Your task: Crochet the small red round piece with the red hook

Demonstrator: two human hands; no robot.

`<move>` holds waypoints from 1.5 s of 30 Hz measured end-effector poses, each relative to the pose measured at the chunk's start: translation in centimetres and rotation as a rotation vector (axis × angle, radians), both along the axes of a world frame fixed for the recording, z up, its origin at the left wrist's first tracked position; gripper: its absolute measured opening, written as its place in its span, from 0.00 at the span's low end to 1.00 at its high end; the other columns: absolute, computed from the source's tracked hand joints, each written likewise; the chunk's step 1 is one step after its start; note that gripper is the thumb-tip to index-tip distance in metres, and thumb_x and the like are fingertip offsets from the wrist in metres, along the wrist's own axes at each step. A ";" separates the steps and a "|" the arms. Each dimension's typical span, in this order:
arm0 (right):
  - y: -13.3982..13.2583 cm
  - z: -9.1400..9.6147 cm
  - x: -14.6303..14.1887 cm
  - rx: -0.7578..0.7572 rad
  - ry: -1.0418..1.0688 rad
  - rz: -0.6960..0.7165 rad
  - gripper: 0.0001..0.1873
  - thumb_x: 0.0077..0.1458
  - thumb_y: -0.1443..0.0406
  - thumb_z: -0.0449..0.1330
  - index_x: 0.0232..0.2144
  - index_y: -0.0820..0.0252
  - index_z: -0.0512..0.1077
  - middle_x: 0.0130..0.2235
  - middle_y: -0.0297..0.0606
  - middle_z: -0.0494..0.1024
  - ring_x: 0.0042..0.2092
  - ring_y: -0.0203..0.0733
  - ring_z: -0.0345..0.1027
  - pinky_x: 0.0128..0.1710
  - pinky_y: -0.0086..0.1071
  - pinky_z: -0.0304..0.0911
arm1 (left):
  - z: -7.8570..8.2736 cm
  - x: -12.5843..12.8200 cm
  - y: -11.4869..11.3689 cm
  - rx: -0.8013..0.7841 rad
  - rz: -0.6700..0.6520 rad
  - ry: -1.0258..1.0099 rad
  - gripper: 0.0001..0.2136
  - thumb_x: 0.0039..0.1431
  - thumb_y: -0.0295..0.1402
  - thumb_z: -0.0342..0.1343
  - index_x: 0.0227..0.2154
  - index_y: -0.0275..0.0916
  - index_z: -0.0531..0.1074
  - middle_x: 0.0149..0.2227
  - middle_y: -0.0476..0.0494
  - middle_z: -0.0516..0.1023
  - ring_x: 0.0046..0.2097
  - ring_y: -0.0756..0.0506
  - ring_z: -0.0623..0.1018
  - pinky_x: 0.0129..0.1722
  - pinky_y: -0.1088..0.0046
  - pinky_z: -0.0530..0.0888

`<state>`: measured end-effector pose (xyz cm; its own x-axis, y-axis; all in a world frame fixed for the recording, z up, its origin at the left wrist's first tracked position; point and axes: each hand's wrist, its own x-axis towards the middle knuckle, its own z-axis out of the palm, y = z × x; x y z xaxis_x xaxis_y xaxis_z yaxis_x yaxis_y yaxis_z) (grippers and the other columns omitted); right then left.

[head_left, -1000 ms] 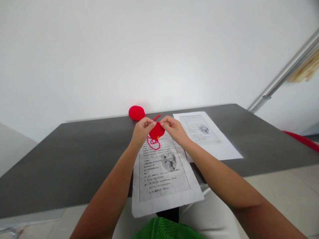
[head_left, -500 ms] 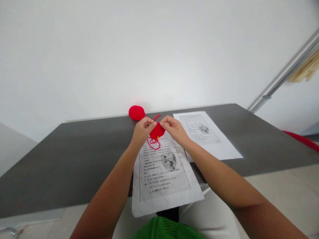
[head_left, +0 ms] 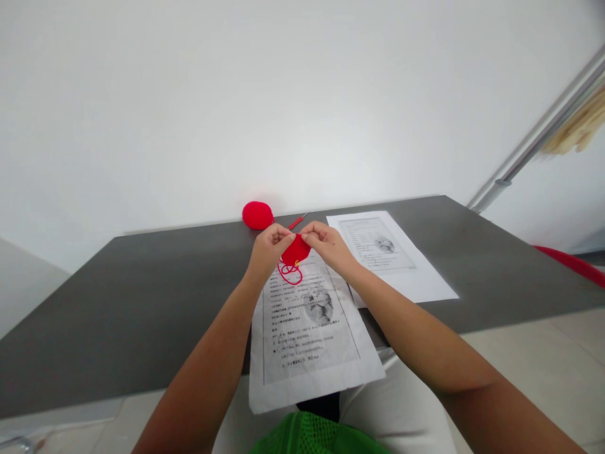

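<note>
Between my two hands hangs a small red crocheted piece [head_left: 295, 251], pinched along its upper edge. My left hand [head_left: 273, 244] grips it at the left with thumb and fingers, while my right hand [head_left: 326, 242] does the same at the right. A small yellow ring [head_left: 297, 264] shows at its lower edge. From there a loose loop of red yarn [head_left: 293, 281] dangles over a printed sheet [head_left: 302, 353]. Behind my hands lies a red-handled crochet hook [head_left: 297, 222], and left of it rests a ball of red yarn [head_left: 258, 215].
The dark grey table [head_left: 155, 302] stands against a white wall [head_left: 283, 101]. A second printed sheet [head_left: 406, 258] lies flat on its right. The nearer sheet overhangs the front edge above my lap. A metal pole [head_left: 534, 142] leans at the far right.
Both hands keep their pinch on the red crocheted piece, which has barely moved. The whole view has shifted very slightly.
</note>
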<state>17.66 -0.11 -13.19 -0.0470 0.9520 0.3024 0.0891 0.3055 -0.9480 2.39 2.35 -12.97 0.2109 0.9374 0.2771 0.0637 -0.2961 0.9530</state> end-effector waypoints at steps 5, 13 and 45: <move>-0.1 0.1 0.0 -0.005 0.002 0.008 0.06 0.49 0.62 0.56 0.26 0.59 0.66 0.18 0.25 0.62 0.22 0.32 0.57 0.27 0.29 0.56 | 0.1 0.0 0.0 0.020 0.005 0.015 0.07 0.47 0.35 0.59 0.23 0.38 0.69 0.21 0.52 0.71 0.24 0.51 0.68 0.26 0.76 0.63; -0.1 0.1 0.0 0.007 0.029 0.026 0.06 0.48 0.63 0.56 0.25 0.60 0.65 0.19 0.25 0.62 0.23 0.32 0.56 0.27 0.28 0.54 | 0.2 0.0 -0.1 0.017 -0.021 0.011 0.07 0.47 0.34 0.59 0.23 0.38 0.68 0.21 0.52 0.71 0.24 0.51 0.69 0.25 0.75 0.63; 0.0 0.1 0.0 -0.003 -0.059 -0.041 0.05 0.46 0.63 0.55 0.25 0.60 0.67 0.17 0.24 0.59 0.21 0.30 0.51 0.23 0.27 0.48 | -0.3 0.0 0.2 0.034 -0.041 0.071 0.06 0.48 0.33 0.58 0.24 0.37 0.68 0.21 0.53 0.70 0.24 0.52 0.69 0.25 0.77 0.64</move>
